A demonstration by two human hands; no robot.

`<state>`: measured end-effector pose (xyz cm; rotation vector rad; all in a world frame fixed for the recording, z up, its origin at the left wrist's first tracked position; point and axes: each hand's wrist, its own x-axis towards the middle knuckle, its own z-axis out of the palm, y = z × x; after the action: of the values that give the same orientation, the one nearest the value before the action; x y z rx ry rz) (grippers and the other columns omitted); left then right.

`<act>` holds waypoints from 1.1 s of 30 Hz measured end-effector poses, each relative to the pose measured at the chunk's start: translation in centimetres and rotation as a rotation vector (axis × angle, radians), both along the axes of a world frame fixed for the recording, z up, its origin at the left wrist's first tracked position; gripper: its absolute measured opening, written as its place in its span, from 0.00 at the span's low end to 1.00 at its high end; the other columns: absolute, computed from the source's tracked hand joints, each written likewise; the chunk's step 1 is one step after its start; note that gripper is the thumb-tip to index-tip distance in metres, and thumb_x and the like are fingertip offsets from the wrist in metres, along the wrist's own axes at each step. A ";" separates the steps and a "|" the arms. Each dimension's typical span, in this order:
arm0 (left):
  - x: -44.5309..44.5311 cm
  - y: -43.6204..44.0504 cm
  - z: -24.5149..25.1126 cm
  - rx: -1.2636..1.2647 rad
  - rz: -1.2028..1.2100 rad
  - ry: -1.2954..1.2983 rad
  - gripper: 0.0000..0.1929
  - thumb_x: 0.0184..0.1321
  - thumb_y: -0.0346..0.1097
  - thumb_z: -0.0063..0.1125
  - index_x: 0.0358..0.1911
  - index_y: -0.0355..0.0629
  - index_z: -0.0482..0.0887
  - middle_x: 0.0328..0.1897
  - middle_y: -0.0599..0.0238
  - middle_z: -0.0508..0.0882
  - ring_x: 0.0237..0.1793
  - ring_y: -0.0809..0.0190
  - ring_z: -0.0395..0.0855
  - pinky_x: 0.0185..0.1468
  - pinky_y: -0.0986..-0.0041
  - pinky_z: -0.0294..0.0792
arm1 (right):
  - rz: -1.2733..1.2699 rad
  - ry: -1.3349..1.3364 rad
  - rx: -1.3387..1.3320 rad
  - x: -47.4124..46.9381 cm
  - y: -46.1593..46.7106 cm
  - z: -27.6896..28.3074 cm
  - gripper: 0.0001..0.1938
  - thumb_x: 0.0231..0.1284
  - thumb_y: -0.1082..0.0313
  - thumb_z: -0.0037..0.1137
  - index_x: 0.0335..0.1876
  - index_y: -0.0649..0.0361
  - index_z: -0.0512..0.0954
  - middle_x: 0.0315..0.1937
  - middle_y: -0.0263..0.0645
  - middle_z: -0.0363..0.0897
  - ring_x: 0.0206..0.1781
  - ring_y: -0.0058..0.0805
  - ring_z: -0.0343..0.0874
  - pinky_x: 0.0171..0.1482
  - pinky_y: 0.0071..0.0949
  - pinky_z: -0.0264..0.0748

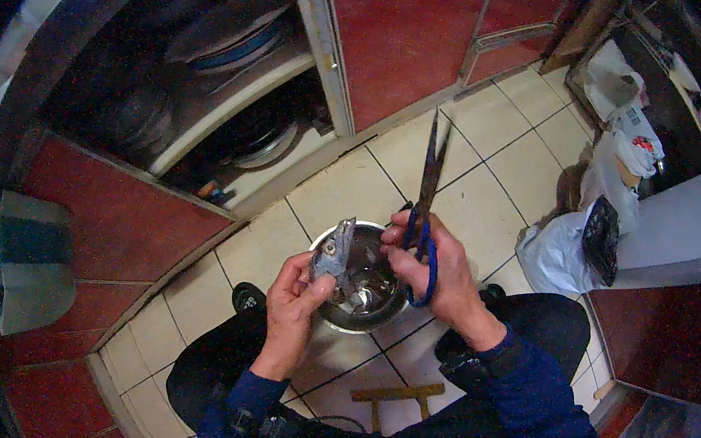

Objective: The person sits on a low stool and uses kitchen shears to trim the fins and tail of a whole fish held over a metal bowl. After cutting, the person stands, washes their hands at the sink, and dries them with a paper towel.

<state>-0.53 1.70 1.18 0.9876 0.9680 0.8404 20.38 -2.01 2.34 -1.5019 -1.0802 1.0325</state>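
Note:
My left hand (298,298) grips a grey fish head (332,253), its snout pointing up and one eye showing. To the right, my right hand (440,263) holds a pair of scissors (425,228) by the blue handles, with the long dark blades pointing up and slightly apart. Beneath both hands a round metal bowl (357,325) stands on the tiled floor, with some liquid and small pieces in it that are hard to make out. The scissors do not touch the fish head.
Around the bowl are my knees and dark shoes (249,298). A wooden stool (398,392) stands close in front of me. White plastic bags (560,251) lie at the right. Red cabinets (398,41) and an open shelf with dishes (264,149) line the far and left sides.

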 end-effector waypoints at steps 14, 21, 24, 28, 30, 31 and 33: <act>-1.2 1.3 -0.2 -0.301 0.043 -0.151 0.21 0.67 0.35 0.51 0.62 0.37 0.71 0.43 0.69 0.81 0.37 0.73 0.75 0.40 0.83 0.68 | 0.447 -0.317 -0.105 -0.7 -1.5 -3.5 0.28 0.51 0.66 0.65 0.58 0.64 0.69 0.47 0.58 0.80 0.52 0.59 0.79 0.53 0.46 0.76; -0.5 1.0 -0.4 -0.189 0.079 -0.251 0.22 0.65 0.34 0.54 0.62 0.37 0.71 0.49 0.65 0.79 0.50 0.66 0.77 0.60 0.73 0.67 | 0.355 0.029 -0.122 -0.7 -1.0 -3.8 0.27 0.56 0.72 0.63 0.61 0.66 0.65 0.48 0.41 0.80 0.53 0.28 0.78 0.58 0.29 0.74; 0.1 0.9 -0.4 -0.174 0.051 -0.225 0.22 0.64 0.30 0.55 0.62 0.37 0.71 0.50 0.64 0.79 0.51 0.65 0.77 0.61 0.72 0.67 | 0.275 0.182 -0.121 -1.0 -0.7 -2.7 0.27 0.58 0.70 0.66 0.60 0.66 0.66 0.49 0.40 0.79 0.53 0.26 0.78 0.58 0.28 0.74; 0.3 0.5 -0.2 -0.142 -0.010 -0.122 0.22 0.64 0.25 0.55 0.63 0.36 0.70 0.58 0.62 0.79 0.60 0.64 0.75 0.67 0.71 0.64 | 0.182 0.341 -0.047 -1.4 0.0 -1.2 0.27 0.58 0.69 0.67 0.60 0.65 0.66 0.49 0.39 0.79 0.53 0.26 0.78 0.58 0.28 0.74; 0.2 0.2 -0.2 -0.095 -0.071 -0.034 0.24 0.63 0.24 0.56 0.63 0.36 0.70 0.58 0.61 0.79 0.60 0.64 0.75 0.67 0.69 0.64 | 0.144 0.394 -0.040 -1.4 0.1 -0.7 0.27 0.57 0.69 0.68 0.60 0.65 0.67 0.50 0.39 0.79 0.53 0.26 0.78 0.58 0.27 0.74; 0.3 0.2 -0.3 -0.116 -0.089 -0.042 0.24 0.62 0.25 0.58 0.62 0.36 0.71 0.57 0.62 0.79 0.58 0.65 0.75 0.66 0.70 0.65 | 0.124 0.405 -0.039 -1.4 0.2 -0.5 0.28 0.56 0.69 0.69 0.59 0.64 0.67 0.50 0.39 0.79 0.53 0.26 0.78 0.58 0.27 0.74; 0.4 0.1 -0.5 -0.133 -0.115 -0.054 0.24 0.59 0.27 0.63 0.60 0.36 0.73 0.55 0.64 0.80 0.55 0.66 0.76 0.64 0.72 0.66 | 0.106 0.459 -0.056 -1.5 0.2 -0.2 0.27 0.56 0.69 0.68 0.60 0.64 0.68 0.51 0.40 0.79 0.54 0.27 0.78 0.59 0.28 0.74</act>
<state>-0.15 1.80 0.69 0.8931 0.9009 0.6941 18.91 -1.82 2.17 -1.1768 -0.8126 1.4078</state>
